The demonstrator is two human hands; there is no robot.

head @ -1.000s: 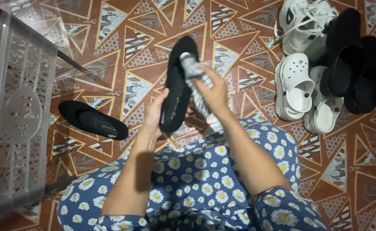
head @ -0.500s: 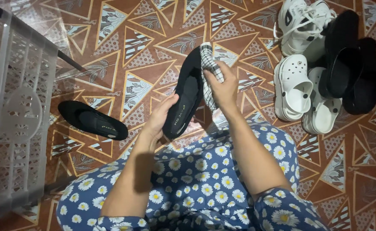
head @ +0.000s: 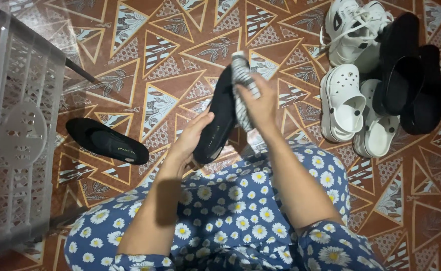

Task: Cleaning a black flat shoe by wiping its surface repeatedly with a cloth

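Note:
My left hand (head: 190, 136) grips the heel end of a black flat shoe (head: 219, 119), held tilted on its side above my lap. My right hand (head: 259, 103) holds a bunched checked black-and-white cloth (head: 241, 75) pressed against the shoe's toe end and right side. The matching black flat shoe (head: 106, 141) lies on the patterned floor to the left, apart from both hands.
A white lattice plastic crate (head: 17, 130) stands at the left. At the upper right lie white sneakers (head: 353, 27), a pair of white clogs (head: 353, 108) and black slippers (head: 411, 75). My lap in blue daisy-print fabric (head: 230, 216) fills the bottom.
The shoe has turned from sole-up to more on its edge and shifted right. My right hand with the cloth moved from mid-shoe up to the toe end.

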